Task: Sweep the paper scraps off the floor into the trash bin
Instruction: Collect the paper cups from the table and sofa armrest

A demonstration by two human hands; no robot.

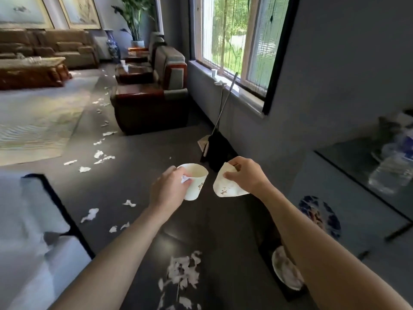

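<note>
Our left hand (168, 191) was curled round an upright paper cup (196, 182), and its grip also pinched a small crumpled scrap (185, 179) against the rim of the cup; our right hand (245, 175) pinched a flattened paper cup (225, 186) between the thumb and the bent fingers, so this grip was closed on it too. Both hands were in the air in front of the broom (218, 151), on the side nearer to us; the broom stood with its dark head on the floor (143, 175) and its handle leaned up to the window sill. The paper scraps (100, 154) lay on the floor to the left of the broom, in a loose trail that ran away from us beside the armchair (152, 106); a thicker heap of scraps (183, 271) lay much nearer to us than the broom, between our forearms. A dark container (283, 269) with a pale inside stood nearer to us than the broom and to its right, partly hidden by our right forearm; we could not tell if it was the trash bin.
</note>
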